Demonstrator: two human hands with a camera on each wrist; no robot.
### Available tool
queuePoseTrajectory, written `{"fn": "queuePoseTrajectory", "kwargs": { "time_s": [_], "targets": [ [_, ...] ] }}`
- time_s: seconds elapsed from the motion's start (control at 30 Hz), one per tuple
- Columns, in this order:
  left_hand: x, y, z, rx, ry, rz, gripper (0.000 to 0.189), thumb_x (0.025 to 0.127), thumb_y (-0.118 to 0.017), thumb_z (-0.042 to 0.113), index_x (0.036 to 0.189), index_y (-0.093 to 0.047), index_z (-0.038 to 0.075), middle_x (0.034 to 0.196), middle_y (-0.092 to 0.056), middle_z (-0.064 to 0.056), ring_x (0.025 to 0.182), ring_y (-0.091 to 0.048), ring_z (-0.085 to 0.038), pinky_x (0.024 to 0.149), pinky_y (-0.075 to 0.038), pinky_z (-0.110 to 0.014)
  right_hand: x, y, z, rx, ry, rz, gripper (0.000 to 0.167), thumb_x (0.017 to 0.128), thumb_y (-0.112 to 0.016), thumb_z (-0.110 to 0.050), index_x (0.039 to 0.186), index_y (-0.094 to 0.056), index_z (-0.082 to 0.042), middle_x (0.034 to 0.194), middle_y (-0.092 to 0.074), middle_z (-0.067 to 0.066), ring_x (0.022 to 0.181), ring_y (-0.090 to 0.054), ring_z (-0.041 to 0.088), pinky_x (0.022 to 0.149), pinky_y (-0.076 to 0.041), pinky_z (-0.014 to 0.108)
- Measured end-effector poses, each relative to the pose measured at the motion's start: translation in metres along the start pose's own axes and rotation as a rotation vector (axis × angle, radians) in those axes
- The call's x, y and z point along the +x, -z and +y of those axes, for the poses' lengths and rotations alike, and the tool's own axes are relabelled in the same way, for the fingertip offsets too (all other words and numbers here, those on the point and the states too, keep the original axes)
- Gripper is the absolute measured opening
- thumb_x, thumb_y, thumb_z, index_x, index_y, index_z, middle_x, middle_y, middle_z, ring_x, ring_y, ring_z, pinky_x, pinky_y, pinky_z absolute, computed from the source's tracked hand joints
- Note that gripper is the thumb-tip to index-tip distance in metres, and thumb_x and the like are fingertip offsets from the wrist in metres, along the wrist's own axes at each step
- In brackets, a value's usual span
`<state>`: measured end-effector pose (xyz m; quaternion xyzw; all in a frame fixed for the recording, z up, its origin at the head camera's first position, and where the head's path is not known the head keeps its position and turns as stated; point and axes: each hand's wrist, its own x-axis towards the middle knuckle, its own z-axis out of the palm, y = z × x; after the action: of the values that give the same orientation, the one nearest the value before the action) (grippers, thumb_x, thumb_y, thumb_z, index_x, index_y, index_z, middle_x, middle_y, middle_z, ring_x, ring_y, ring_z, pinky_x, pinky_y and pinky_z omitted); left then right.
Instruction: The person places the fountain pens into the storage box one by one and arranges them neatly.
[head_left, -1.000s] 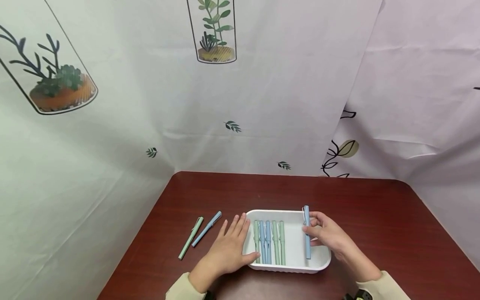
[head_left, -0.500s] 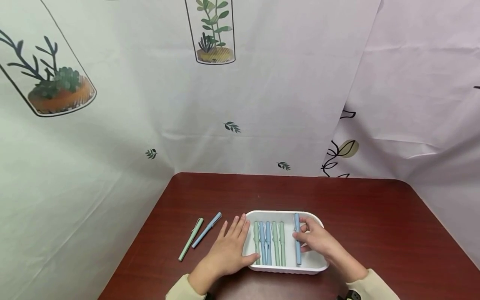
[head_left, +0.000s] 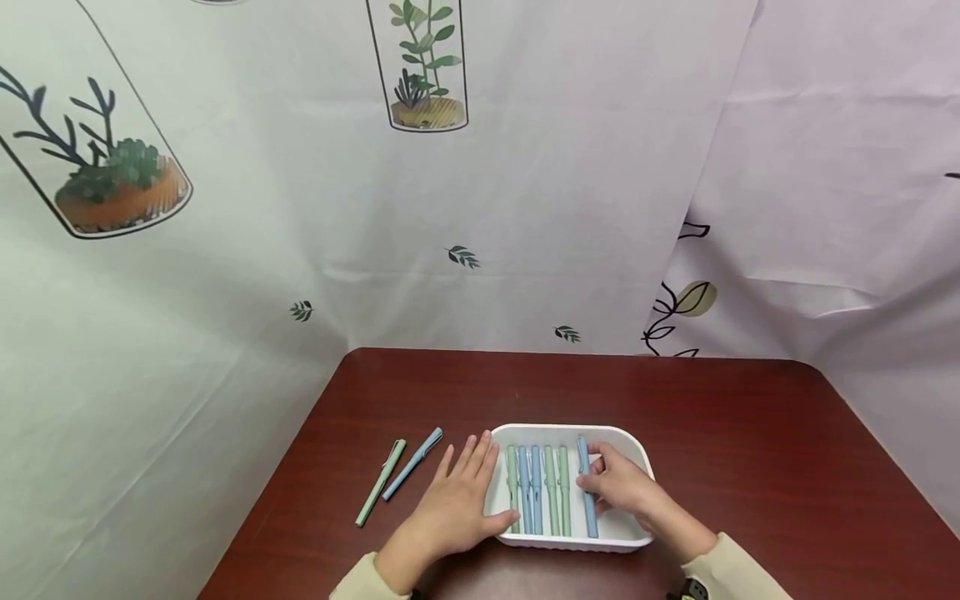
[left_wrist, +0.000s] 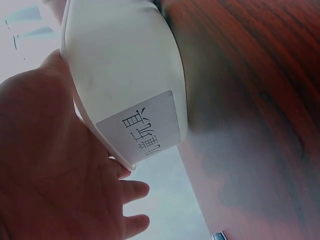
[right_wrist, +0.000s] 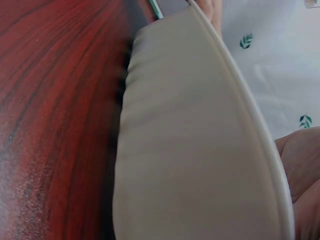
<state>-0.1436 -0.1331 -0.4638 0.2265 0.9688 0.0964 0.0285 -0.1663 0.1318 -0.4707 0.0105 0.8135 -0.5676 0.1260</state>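
A white tray [head_left: 570, 542] stands near the table's front, with several green and blue pens in a row along its left side. My right hand [head_left: 626, 482] pinches a blue pen [head_left: 587, 492] inside the tray, just right of the last green pen [head_left: 565, 492] and roughly parallel to it. Over the tray's left end my left hand [head_left: 460, 500] rests with fingers spread. In the left wrist view that hand [left_wrist: 60, 160] lies along the rim, beside the tray's labelled wall [left_wrist: 125, 60]. The right wrist view mostly shows the tray's outer side [right_wrist: 185, 135], which hides the pens.
Left of the tray, a loose green pen [head_left: 381, 483] and a blue pen [head_left: 412, 463] lie slanted on the dark red table [head_left: 735, 433]. Behind the table hangs a pale cloth [head_left: 525, 208] printed with plants.
My right hand has brought the blue pen left and down into the tray, closer to the row. My left hand stays at the tray's left end.
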Motion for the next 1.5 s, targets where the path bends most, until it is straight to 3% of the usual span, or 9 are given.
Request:
{"fn": "queuePoseTrajectory", "kwargs": {
  "time_s": [0.43, 0.9, 1.5],
  "targets": [
    [-0.001, -0.003, -0.001, 0.001, 0.001, 0.011, 0.096, 0.092, -0.057, 0.067, 0.16, -0.028, 0.005, 0.169, -0.017, -0.013, 0.155, -0.019, -0.034, 0.122, -0.016, -0.058, 0.002, -0.011, 0.002, -0.069, -0.016, 0.004, 0.049, 0.089, -0.066, 0.006, 0.131, -0.043, 0.013, 0.079, -0.051, 0.009, 0.051, -0.052, 0.017, 0.047, -0.048, 0.028],
    [0.001, -0.003, -0.002, -0.015, 0.006, 0.006, 0.096, 0.092, -0.056, 0.067, 0.16, -0.027, 0.006, 0.169, -0.016, -0.013, 0.155, -0.017, -0.034, 0.122, -0.016, -0.058, 0.004, -0.011, 0.004, -0.107, -0.039, 0.011, 0.049, 0.086, -0.069, 0.007, 0.129, -0.047, 0.011, 0.081, -0.05, 0.01, 0.059, -0.054, 0.018, 0.047, -0.052, 0.03],
    [0.0, -0.002, -0.001, -0.033, 0.014, 0.0, 0.097, 0.091, -0.057, 0.066, 0.16, -0.027, 0.005, 0.169, -0.017, -0.012, 0.155, -0.018, -0.034, 0.122, -0.016, -0.059, 0.003, -0.014, 0.006, -0.177, -0.048, 0.01, 0.054, 0.088, -0.07, 0.002, 0.135, -0.044, 0.009, 0.077, -0.052, 0.012, 0.054, -0.056, 0.018, 0.046, -0.052, 0.03]
  ]
}}
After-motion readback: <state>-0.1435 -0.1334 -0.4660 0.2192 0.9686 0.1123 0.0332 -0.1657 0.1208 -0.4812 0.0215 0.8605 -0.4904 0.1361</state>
